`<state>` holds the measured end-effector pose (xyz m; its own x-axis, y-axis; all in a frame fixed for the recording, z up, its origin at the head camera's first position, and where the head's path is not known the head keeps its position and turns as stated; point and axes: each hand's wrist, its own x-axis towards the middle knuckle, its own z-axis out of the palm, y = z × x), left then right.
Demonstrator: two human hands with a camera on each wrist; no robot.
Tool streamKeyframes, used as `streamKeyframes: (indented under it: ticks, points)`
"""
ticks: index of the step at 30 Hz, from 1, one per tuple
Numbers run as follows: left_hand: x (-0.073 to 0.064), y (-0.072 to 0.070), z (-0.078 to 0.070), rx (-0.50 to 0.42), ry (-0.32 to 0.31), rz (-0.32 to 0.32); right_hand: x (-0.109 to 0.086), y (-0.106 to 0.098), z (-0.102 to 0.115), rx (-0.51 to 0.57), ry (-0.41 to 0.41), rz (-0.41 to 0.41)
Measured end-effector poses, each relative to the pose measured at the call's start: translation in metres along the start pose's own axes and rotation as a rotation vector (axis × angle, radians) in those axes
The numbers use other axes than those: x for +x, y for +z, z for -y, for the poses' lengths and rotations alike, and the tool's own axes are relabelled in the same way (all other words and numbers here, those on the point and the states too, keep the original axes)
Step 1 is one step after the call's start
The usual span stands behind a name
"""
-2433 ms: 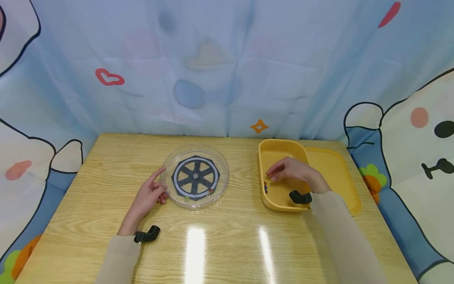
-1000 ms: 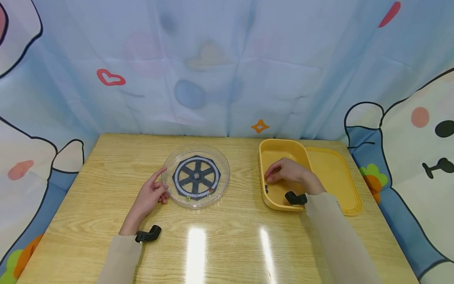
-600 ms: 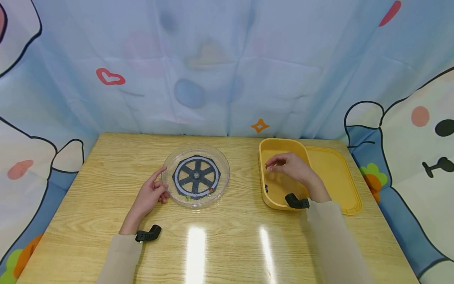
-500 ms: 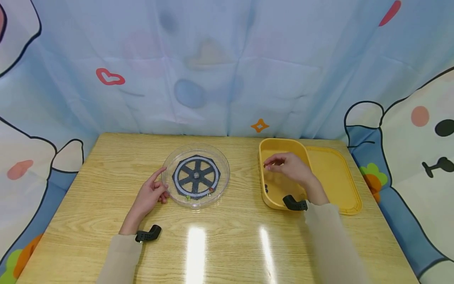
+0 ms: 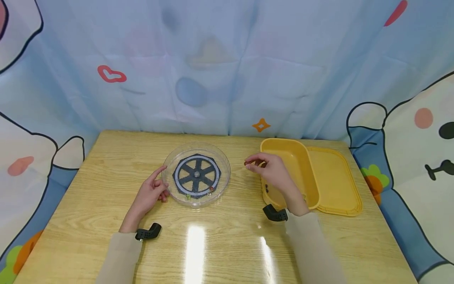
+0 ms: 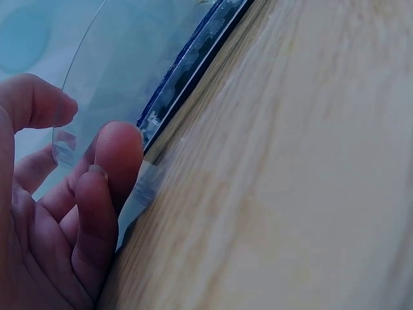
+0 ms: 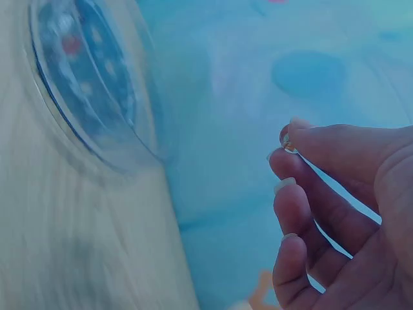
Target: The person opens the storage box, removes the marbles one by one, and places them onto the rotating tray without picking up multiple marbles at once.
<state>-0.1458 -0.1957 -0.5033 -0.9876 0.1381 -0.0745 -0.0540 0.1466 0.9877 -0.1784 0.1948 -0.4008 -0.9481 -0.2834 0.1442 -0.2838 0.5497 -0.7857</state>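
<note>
Right hand [image 5: 267, 169] shifted left, pinching marble [image 7: 285, 137] (aloft)

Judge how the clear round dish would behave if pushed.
The clear round dish would probably slide rather than tip, being broad and low. Its evenly round outline suggests stiffness. The tabletop, showing glossy reflections, likely offers little grip.

On the surface [image 5: 106, 177], a dish [image 5: 224, 167] is set left of a bin [image 5: 301, 173], and a lid [image 5: 337, 181] is laid just right of the bin. A wheel [image 5: 197, 174] is centred within the dish's outline, with two beads [image 5: 188, 196] toward the near rim. By the bin's left wall, small pieces [image 5: 267, 188] are placed. The left hand [image 5: 150, 193] is positioned at the dish's left rim; the right hand [image 5: 273, 169], between dish and bin. Behind, a curtain [image 5: 227, 71] is hung.
</note>
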Motion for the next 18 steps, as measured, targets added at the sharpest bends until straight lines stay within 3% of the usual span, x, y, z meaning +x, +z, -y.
streamKeyframes:
  ticks: [10, 18]
  points:
    - [0.001, 0.001, -0.002, -0.001, -0.014, 0.0, 0.0, 0.05, 0.011, -0.001, -0.037, 0.066]
    - [-0.001, 0.001, -0.006, -0.02, -0.008, 0.003, 0.002, 0.073, 0.024, 0.005, -0.036, 0.097]
